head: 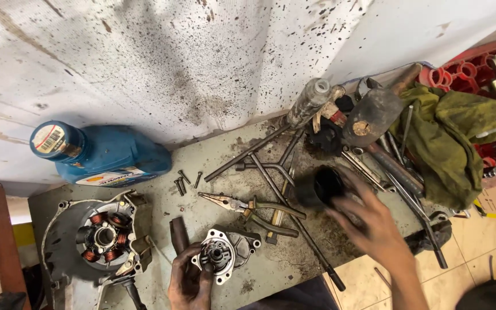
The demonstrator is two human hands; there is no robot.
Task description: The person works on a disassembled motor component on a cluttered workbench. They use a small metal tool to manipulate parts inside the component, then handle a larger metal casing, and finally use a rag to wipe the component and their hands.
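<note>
The left hand [189, 282] grips a small metal pump housing [223, 254] at the bench's near edge, fingers curled round its rim. The right hand [368, 221], blurred, reaches with fingers spread toward a black cup-shaped part [320, 186], touching it. Between them lie pliers [248, 208] and crossed long rods [285, 183]. A stator cover [96, 238], a blue oil bottle [101, 155] and loose bolts [183, 182] sit left; a green rag [449, 143] lies right.

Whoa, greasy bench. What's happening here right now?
A person is working on small engine parts at a dirty bench. Their left hand grips a small metal pump housing near the bench's front edge. Their right hand, blurred, is at a black cup-shaped part. Pliers, loose bolts, a stator cover and a blue oil bottle lie around.
</note>
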